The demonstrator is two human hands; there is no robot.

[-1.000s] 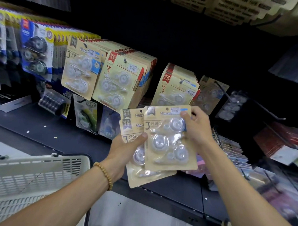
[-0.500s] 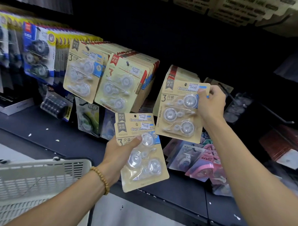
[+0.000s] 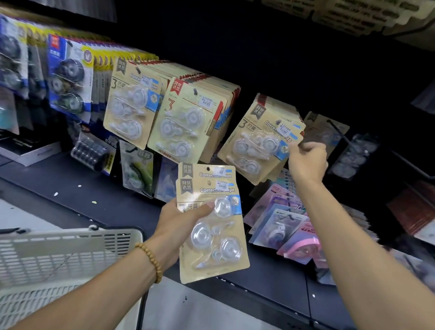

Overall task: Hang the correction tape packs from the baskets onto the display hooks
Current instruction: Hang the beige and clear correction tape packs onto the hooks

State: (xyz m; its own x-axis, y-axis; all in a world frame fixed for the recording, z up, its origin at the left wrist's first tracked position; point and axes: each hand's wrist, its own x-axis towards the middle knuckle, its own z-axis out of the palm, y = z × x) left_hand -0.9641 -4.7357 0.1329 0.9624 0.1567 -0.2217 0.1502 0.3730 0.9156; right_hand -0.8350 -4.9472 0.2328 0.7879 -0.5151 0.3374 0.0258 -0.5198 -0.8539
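Observation:
My left hand (image 3: 174, 227), a bead bracelet on its wrist, grips two stacked beige correction tape packs (image 3: 214, 238) by their left edge, held upright in front of the shelf. Up and to the right, my right hand (image 3: 308, 160) pinches the right edge of a third pack (image 3: 259, 141). That pack sits tilted at the front of a row on a display hook (image 3: 278, 122), whose tip pokes through the hang hole. Two fuller rows of the same packs (image 3: 132, 105) (image 3: 185, 124) hang to the left.
A white plastic basket (image 3: 48, 252) stands at lower left, below my left forearm. A long bare hook (image 3: 340, 134) juts out right of my right hand. Pink and blue packs (image 3: 283, 229) lean on the dark shelf ledge (image 3: 87, 197). Blue-carded packs (image 3: 69, 83) hang far left.
My right hand carried one pack up and to the right, away from the stack, and onto the hook's row. My left hand stayed low with the two remaining packs.

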